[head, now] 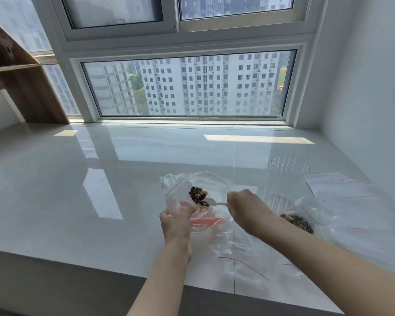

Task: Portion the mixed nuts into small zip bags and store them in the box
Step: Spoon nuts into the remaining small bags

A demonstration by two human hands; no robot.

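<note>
1. At the far left edge of the glossy white stone counter (78, 201) there is a pale, half-cut-off object; I cannot tell what it is.
2. The left hand (177, 221) pinches the near rim of a small clear zip bag with a red seal line (200, 181) and holds its mouth open, just above the counter.
3. Inside this bag's mouth sits a heap of dark brown mixed nuts (198, 196), lying on a small white plastic spoon (217, 203). I judge this is a portion going in, not yet tipped out.
4. The right hand (246, 207) is curled around the handle of the spoon, with the bowl of the spoon inside the bag.
5. Behind the right hand stands a tall clear ribbed plastic cup (287, 176); it looks empty.
6. Near the right forearm, a larger clear bag (324, 215) lies open with the remaining nuts (298, 222) in it, so much is still to portion.
7. More flat clear zip bags (351, 192) lie to the right, unfilled as far as I see.
8. I see no sealed bag and no storage box, so the task seems at an early stage.
</note>
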